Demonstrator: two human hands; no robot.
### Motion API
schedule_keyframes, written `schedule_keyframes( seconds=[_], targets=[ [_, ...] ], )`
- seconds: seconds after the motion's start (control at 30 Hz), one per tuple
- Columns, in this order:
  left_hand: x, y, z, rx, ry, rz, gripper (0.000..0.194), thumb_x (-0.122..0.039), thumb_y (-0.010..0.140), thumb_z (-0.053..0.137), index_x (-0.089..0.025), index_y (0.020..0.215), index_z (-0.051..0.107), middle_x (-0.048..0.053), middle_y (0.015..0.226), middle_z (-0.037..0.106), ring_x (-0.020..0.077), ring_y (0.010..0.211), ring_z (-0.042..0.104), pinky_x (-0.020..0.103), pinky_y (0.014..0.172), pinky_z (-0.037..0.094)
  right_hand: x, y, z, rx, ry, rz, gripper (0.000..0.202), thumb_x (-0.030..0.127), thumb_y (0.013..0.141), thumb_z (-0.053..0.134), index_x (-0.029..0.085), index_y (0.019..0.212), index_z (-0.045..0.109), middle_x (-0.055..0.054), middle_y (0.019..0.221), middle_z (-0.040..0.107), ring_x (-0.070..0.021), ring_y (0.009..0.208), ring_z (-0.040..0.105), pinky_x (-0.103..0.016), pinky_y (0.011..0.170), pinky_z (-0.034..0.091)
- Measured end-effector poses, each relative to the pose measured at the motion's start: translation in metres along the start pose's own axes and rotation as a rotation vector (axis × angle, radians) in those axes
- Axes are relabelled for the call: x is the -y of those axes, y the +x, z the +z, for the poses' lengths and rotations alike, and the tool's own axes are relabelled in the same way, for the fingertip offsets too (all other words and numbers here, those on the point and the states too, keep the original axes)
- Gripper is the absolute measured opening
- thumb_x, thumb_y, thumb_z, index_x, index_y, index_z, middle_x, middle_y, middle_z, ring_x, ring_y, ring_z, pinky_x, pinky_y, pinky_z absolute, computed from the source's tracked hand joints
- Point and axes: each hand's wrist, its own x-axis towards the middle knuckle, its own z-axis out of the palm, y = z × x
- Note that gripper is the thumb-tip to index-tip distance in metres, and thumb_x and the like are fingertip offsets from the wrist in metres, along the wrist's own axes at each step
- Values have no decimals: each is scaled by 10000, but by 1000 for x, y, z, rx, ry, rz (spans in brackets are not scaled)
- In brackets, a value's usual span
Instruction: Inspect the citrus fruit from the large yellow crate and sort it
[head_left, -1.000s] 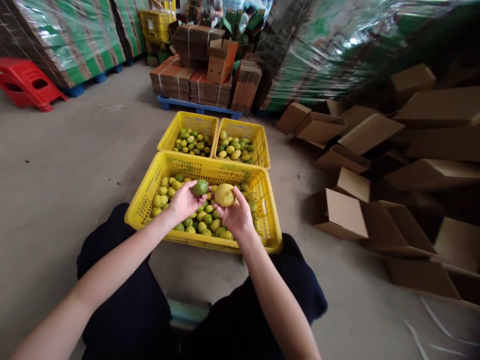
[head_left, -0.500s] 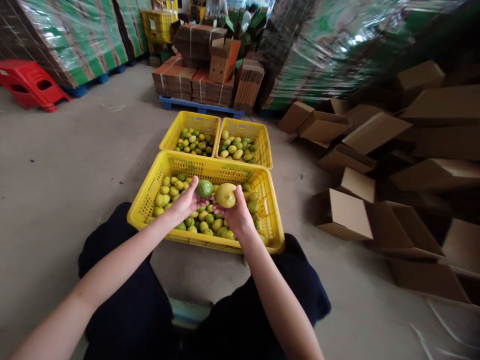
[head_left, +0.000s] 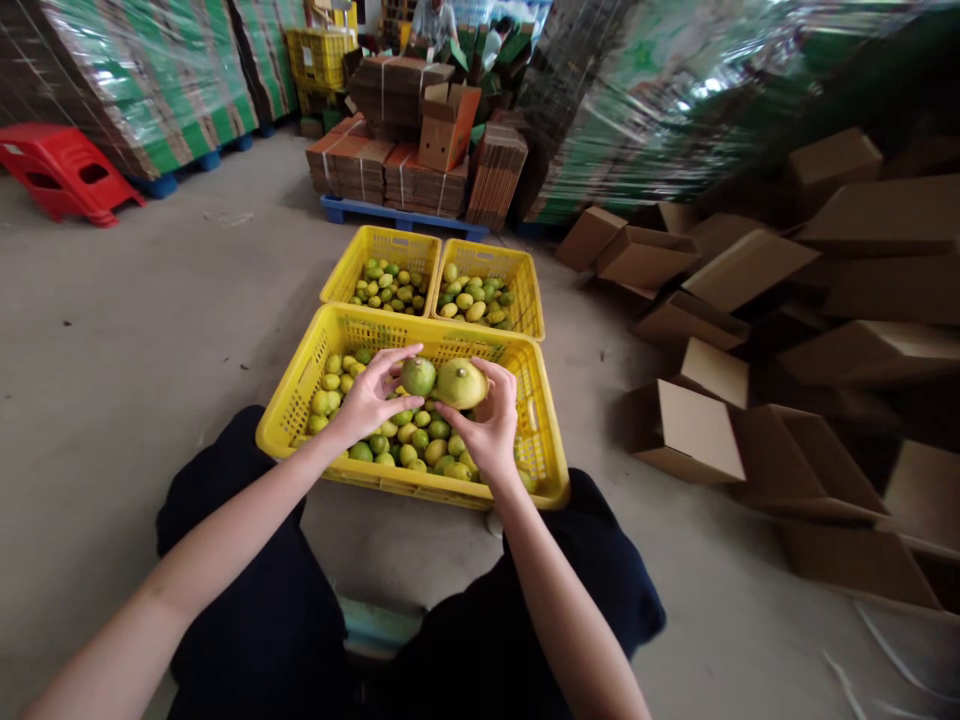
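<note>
Between its thumb and fingers, my left hand (head_left: 373, 396) grips a green lemon (head_left: 418, 376), stem end turned up toward me. Close beside it, a larger yellow lemon (head_left: 461, 384) is held by my right hand (head_left: 491, 415), thumb below and fingers over the far side. Both hands are above a big yellow plastic crate (head_left: 300, 352), which stands in front of my knees. Inside the crate lie many yellow and green lemons (head_left: 435, 452), partly hidden by my hands and wrists.
Two smaller yellow crates, a left one (head_left: 339, 268) and a right one (head_left: 531, 290), hold more lemons behind the big crate. Flattened cartons (head_left: 424, 190) are stacked on a blue pallet. Open cardboard boxes (head_left: 694, 440) cover the right side. A red stool (head_left: 71, 172) stands left; people work far back.
Both hands have turned over, thumbs now underneath instead of on top. The two lemons have rotated with them, so other sides face me.
</note>
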Motion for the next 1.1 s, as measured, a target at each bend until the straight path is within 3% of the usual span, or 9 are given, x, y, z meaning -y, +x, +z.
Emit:
schedule_keyframes(
  seconds=[0.07, 0.17, 0.33, 0.43, 0.57, 0.7, 0.83, 1.0, 1.1],
  targets=[
    [-3, -2, 0, -20, -69, -38, 552, -163, 601, 863, -240, 1087, 613, 42, 1180, 584, 179, 1045, 596, 340, 980, 492, 5, 0, -2, -13, 94, 49, 586, 308, 632, 843, 328, 1157, 584, -63, 1252, 495, -284, 1232, 484, -478, 1028, 465],
    [-8, -4, 1, -70, -176, -123, 461, -127, 617, 844, -219, 1011, 624, 37, 1153, 619, 172, 1030, 608, 307, 955, 490, 9, 0, -4, -27, 337, 198, 642, 234, 578, 872, 330, 1142, 582, -39, 1224, 558, -260, 1146, 560, -457, 1017, 472],
    [-8, -2, 1, -111, -326, -280, 398, -116, 732, 749, -189, 1114, 666, 63, 1215, 643, 189, 1117, 609, 301, 1009, 460, 4, 0, -2, -32, 583, 481, 467, 240, 610, 832, 273, 1014, 598, -7, 1091, 679, -212, 966, 642, -383, 897, 526],
    [2, -1, 4, -142, -370, -364, 326, -147, 807, 702, -201, 1125, 654, 57, 1102, 691, 190, 1077, 645, 331, 989, 494, 1, -1, 3, -23, 686, 574, 429, 268, 617, 828, 257, 991, 618, 11, 964, 704, -188, 897, 654, -329, 851, 535],
    [13, -3, 11, -141, -313, -398, 256, -277, 842, 702, -182, 1079, 685, 72, 1045, 719, 215, 1016, 678, 356, 931, 544, -3, -2, 6, -19, 606, 635, 390, 340, 623, 849, 217, 922, 630, 11, 801, 697, -164, 690, 650, -286, 639, 544],
    [12, -5, 9, -70, -191, -371, 372, -279, 713, 821, -155, 1048, 720, 85, 1115, 706, 221, 978, 683, 341, 865, 575, -11, -6, 6, 64, 465, 736, 357, 450, 683, 798, 202, 885, 639, 1, 680, 680, -148, 488, 574, -269, 409, 412],
    [6, -3, 3, -35, -120, -435, 420, -198, 647, 860, -144, 1040, 722, 83, 1037, 725, 186, 836, 697, 310, 777, 585, -14, -8, 9, 0, 544, 799, 320, 451, 683, 773, 226, 879, 657, 21, 771, 700, -157, 667, 633, -246, 529, 476],
    [6, 1, 0, -126, -261, -498, 176, -260, 817, 736, -142, 942, 695, 68, 858, 728, 165, 711, 692, 294, 697, 589, -6, -4, 9, 1, 793, 809, 251, 393, 660, 755, 224, 822, 661, 19, 839, 700, -172, 822, 639, -250, 677, 512],
    [9, 3, -1, -166, -355, -557, 164, -257, 876, 665, -111, 944, 697, 94, 851, 722, 170, 718, 692, 283, 690, 586, -4, -2, 8, 61, 824, 772, 256, 357, 667, 744, 235, 878, 666, 6, 889, 703, -199, 869, 645, -291, 718, 529]
  ],
)
